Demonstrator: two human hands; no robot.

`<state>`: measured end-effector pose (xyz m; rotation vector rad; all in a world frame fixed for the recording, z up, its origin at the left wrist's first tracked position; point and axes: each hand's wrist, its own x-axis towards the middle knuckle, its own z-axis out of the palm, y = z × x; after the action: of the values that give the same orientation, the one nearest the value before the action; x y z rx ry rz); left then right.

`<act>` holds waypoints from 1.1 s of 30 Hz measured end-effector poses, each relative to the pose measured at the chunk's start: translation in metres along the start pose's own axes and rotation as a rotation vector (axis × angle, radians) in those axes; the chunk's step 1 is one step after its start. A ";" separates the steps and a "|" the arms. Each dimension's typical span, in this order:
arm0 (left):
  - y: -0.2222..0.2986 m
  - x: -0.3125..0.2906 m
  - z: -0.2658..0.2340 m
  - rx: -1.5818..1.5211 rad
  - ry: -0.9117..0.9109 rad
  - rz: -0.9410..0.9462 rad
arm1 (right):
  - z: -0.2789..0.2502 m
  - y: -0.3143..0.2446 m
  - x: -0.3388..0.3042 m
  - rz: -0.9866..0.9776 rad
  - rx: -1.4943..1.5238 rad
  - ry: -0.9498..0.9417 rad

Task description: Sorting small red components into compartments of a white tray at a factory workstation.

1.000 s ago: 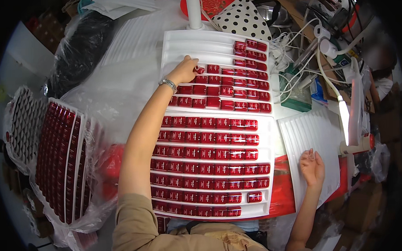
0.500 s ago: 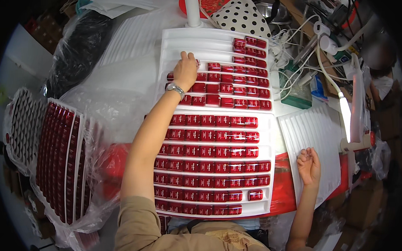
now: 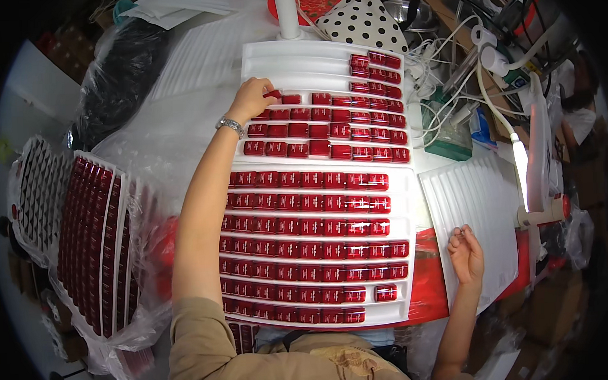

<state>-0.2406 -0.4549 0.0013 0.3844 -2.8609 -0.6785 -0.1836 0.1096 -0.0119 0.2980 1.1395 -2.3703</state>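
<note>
My left hand (image 3: pixel 250 99) reaches to the left end of a row in the upper white ribbed tray (image 3: pixel 293 66). Its thumb and fingers pinch a small glossy red block (image 3: pixel 272 94) with pale print. Just right of the fingertips, another red block (image 3: pixel 291 99) lies in the same row, with a gap after it. Below, a second white tray (image 3: pixel 400 217) carries several packed rows of similar blocks. My right hand (image 3: pixel 466 255) is half curled above a stack of white ribbed sheets (image 3: pixel 455 191), its fingertips drawn together; anything between them is too small to make out.
Upright red-filled trays (image 3: pixel 91 244) in clear plastic stand at the left. A white pole (image 3: pixel 286 16) rises behind the upper tray. At the right are tangled white cables (image 3: pixel 440 61), a green box (image 3: pixel 448 145) and a lit lamp (image 3: pixel 522 172). Red sheeting (image 3: pixel 428 286) shows beneath the lower tray.
My left hand has moved left along the row, leaving a red block in the row where it was, and now pinches a block farther left. My right hand stays nearly still.
</note>
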 end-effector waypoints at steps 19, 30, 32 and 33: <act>-0.006 -0.016 0.017 0.076 0.278 -0.104 | -0.007 0.001 -0.020 -0.103 -0.100 0.128; 0.179 -0.137 0.027 -0.060 0.129 0.639 | 0.044 0.001 -0.046 -0.221 -0.584 0.085; 0.228 -0.213 0.051 -0.097 -0.117 0.787 | 0.047 0.006 -0.052 -0.262 -0.621 0.043; 0.242 -0.239 0.058 -0.041 -0.075 0.753 | 0.051 0.010 -0.053 -0.305 -0.627 0.013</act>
<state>-0.0763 -0.1532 0.0354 -0.7055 -2.7241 -0.5896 -0.1323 0.0823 0.0339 -0.0855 1.9649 -2.1008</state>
